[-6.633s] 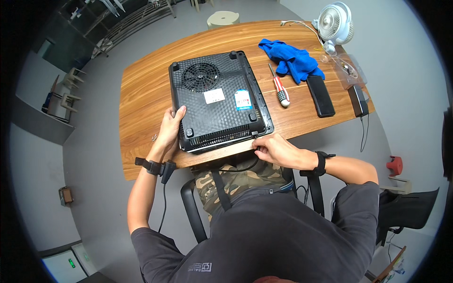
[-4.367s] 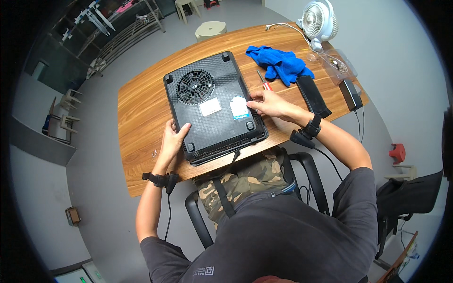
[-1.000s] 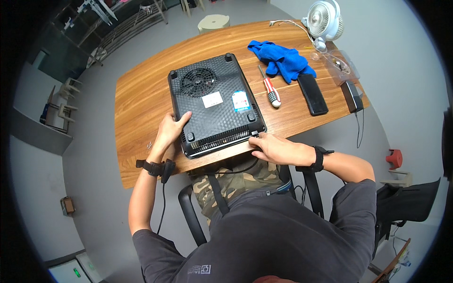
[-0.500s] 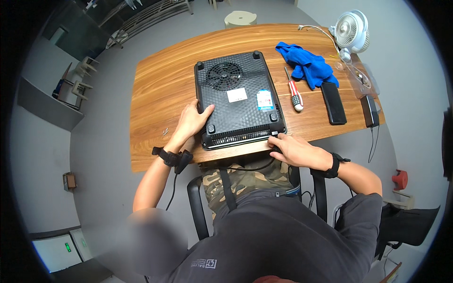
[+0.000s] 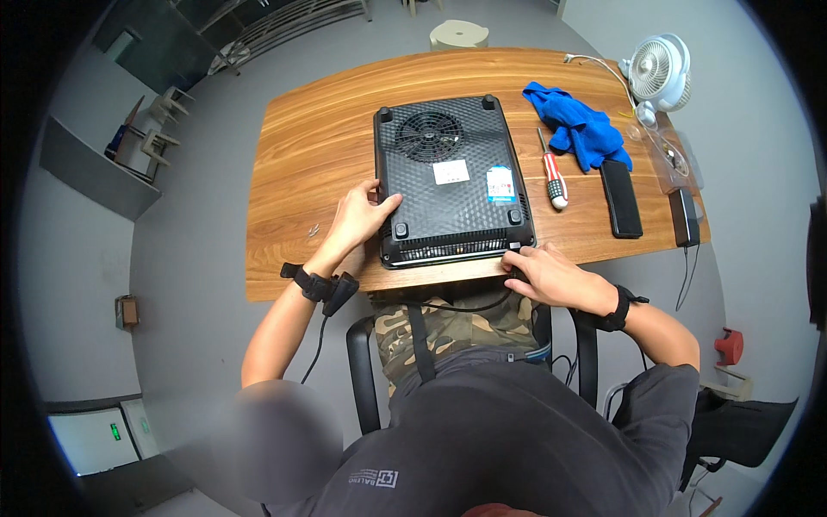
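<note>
An induction cooker (image 5: 444, 202) lies upside down on the table, its black textured underside, round fan grille and corner feet facing up. My left hand (image 5: 360, 215) grips its left edge, the thumb on top and the fingers against the side. At the near right corner my right hand (image 5: 547, 276) has its fingers closed around the black power cord (image 5: 465, 308), which hangs in a loop below the table edge. The exact grip is partly hidden by the fingers. A red, white and black-handled screwdriver (image 5: 554, 177) lies right of the cooker. Several small screws (image 5: 314, 230) rest left of my left hand.
Beyond the screwdriver are a blue cloth (image 5: 579, 125) and a black phone (image 5: 621, 200). A small white fan (image 5: 656, 73), a clear plastic box with cables and a black power adapter (image 5: 685, 217) stand along the table's right side. A stool (image 5: 459, 34) is behind the wooden table (image 5: 301, 146).
The whole view has shifted slightly, so the table and everything on it sit a little further right. Both hands keep the same places on the cooker and cord.
</note>
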The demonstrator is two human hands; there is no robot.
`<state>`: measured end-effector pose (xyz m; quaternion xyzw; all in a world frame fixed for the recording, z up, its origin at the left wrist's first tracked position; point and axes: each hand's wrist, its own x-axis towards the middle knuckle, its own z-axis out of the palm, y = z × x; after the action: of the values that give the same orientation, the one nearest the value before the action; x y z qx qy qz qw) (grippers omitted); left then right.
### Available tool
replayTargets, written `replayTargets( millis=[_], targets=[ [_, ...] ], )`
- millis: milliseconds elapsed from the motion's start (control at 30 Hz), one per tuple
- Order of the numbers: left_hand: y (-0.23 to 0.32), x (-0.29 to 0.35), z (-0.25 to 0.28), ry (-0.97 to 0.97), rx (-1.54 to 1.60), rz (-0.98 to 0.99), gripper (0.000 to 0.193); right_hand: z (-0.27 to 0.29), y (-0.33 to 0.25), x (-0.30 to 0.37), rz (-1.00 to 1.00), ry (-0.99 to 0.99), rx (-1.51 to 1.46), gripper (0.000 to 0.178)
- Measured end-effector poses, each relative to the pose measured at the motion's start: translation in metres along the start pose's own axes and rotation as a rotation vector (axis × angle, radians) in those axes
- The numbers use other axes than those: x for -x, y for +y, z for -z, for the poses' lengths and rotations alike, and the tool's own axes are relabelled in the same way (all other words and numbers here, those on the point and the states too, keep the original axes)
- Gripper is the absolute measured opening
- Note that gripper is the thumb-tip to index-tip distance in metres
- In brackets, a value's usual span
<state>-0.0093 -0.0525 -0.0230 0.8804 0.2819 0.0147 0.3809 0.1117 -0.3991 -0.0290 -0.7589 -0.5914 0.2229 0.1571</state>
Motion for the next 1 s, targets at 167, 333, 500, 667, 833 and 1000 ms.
replayTargets(
  millis=[167, 333, 500, 667, 833, 1000],
  targets=[
    [-0.044, -0.016, -0.01, 0.091, -0.053, -0.099, 0.062, 0.004, -0.002, -0.002, -0.003, -0.017, -0.005, 0.026],
    [-0.032, -0.015, -0.004, -0.035, 0.193, -0.013, 0.058, 0.0, 0.002, -0.002, 0.005, 0.0, -0.013, 0.025],
    [-0.038, 0.007, 0.003, 0.053, -0.075, -0.062, 0.04, 0.0, 0.003, -0.001, 0.009, -0.002, -0.016, 0.026],
    [-0.036, 0.028, 0.022, -0.213, -0.126, 0.047, 0.025, 0.001, 0.004, -0.002, -0.01, -0.027, -0.01, 0.026],
    [-0.056, 0.035, 0.005, -0.223, 0.048, 0.022, 0.017, 0.009, 0.003, -0.004, -0.021, -0.102, -0.005, 0.028],
    [-0.056, 0.039, 0.007, -0.2, -0.001, -0.048, 0.017, 0.06, -0.013, -0.004, -0.106, -0.165, -0.197, 0.027]
  ],
)
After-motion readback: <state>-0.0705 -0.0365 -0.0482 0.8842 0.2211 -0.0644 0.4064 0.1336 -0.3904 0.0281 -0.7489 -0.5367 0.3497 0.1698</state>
